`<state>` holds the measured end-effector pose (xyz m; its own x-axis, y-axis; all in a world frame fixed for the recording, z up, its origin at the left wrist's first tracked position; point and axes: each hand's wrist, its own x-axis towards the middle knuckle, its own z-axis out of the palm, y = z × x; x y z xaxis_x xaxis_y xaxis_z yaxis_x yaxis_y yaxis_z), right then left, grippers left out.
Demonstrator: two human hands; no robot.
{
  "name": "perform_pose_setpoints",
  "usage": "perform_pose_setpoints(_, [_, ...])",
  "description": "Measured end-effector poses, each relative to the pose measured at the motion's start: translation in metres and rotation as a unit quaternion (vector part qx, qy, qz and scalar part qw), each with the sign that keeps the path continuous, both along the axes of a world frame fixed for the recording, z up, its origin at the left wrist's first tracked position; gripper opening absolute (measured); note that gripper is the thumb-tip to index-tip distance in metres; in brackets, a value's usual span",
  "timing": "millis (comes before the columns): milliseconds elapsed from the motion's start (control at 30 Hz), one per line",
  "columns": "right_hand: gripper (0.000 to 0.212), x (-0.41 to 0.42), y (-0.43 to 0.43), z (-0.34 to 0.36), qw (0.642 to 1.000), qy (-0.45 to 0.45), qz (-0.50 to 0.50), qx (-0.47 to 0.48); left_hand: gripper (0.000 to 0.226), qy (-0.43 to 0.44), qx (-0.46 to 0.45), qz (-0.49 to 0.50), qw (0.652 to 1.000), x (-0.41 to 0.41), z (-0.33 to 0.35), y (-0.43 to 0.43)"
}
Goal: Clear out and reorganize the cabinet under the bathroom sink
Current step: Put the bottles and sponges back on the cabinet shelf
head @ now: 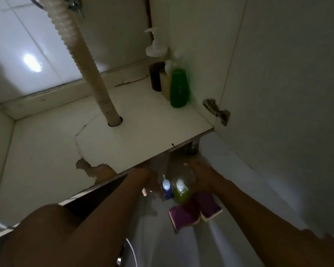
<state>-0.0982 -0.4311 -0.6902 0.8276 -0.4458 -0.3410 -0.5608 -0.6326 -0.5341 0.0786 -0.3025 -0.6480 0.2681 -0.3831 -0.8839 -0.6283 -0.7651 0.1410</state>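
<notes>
Bare forearms reach down to the pale floor, where two purple sponges with pale undersides lie just beside a small blue bottle and a yellow-green bottle. The left hand and right hand flank these; blur hides their grip. On the chipped white cabinet base, a ribbed drain hose descends. A dark pump bottle, amber bottle and green bottle cluster back-right.

Single head-worn wide-angle view. Looks forward and down, close in, from just outside the front edge of the cabinet floor toward its back right corner; takes in drain hose and open door.
</notes>
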Motion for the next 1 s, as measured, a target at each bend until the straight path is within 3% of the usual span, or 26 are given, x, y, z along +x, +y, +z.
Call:
perform_pose_setpoints(67, [0.095, 0.001, 0.007, -0.023, 0.999, 0.037, 0.002, 0.032, 0.074, -0.037, -0.041, 0.003, 0.998, -0.001, -0.025, 0.013])
perform_pose_setpoints(167, [0.099, 0.004, 0.016, -0.051, 0.997, 0.019, -0.009, 0.078, 0.094, -0.063, -0.164, 0.012, 0.984, -0.004, -0.056, 0.021])
perform_pose_setpoints(300, [0.078, 0.008, 0.022, -0.059, 0.996, 0.000, -0.036, 0.080, 0.072, -0.014, -0.235, 0.066, 0.970, -0.009, -0.088, 0.018])
perform_pose_setpoints(367, [0.070, 0.011, 0.023, -0.062, 0.997, 0.007, -0.033, 0.072, 0.071, -0.020, -0.259, 0.061, 0.964, -0.006, -0.101, 0.018])
perform_pose_setpoints(533, [0.066, 0.013, 0.022, -0.061, 0.998, 0.015, -0.036, 0.051, 0.068, -0.031, -0.283, 0.061, 0.957, 0.001, -0.106, 0.019])
perform_pose_setpoints(667, [0.059, 0.005, 0.021, -0.054, 0.999, 0.010, -0.039, 0.030, 0.054, -0.027, -0.306, 0.060, 0.950, 0.004, -0.104, 0.019])
perform_pose_setpoints(767, [0.061, -0.014, 0.015, -0.041, 0.994, -0.032, -0.100, 0.040, 0.054, -0.010, -0.334, 0.060, 0.940, 0.004, -0.087, 0.011])
perform_pose_setpoints(867, [0.047, -0.029, 0.005, -0.009, 0.982, -0.109, -0.149, 0.049, 0.055, 0.027, -0.358, 0.038, 0.933, 0.006, -0.060, -0.002])
perform_pose_setpoints(1000, [0.049, -0.036, -0.008, 0.030, 0.958, -0.212, -0.190, -0.026, 0.053, 0.021, -0.393, -0.046, 0.918, 0.010, 0.002, -0.026])
